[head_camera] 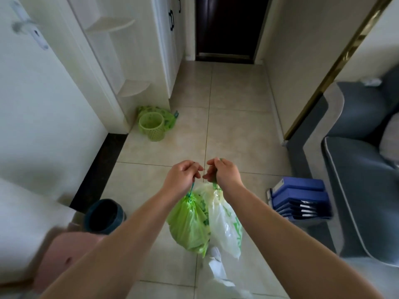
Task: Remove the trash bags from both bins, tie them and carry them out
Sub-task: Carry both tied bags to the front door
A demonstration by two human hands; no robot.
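Note:
My left hand [183, 174] is shut on the drawstring of a green trash bag [189, 223], which hangs below it above the floor. Right beside it, my right hand [223, 172] grips the knotted top of a whitish translucent bag with green print [225, 225]. The two bags hang touching each other. A green perforated bin [152, 126] stands by the white cabinet at the left, with a loose green bag [166, 116] lying behind it. A dark round bin [104, 216] sits at the lower left, and it looks bagless inside.
A tiled hallway runs ahead to a dark door [226, 29]. White cabinets [166, 39] line the left. A grey sofa [362, 169] and a stack of blue folders [300, 200] are on the right. White paper scraps [216, 264] lie on the floor below the bags.

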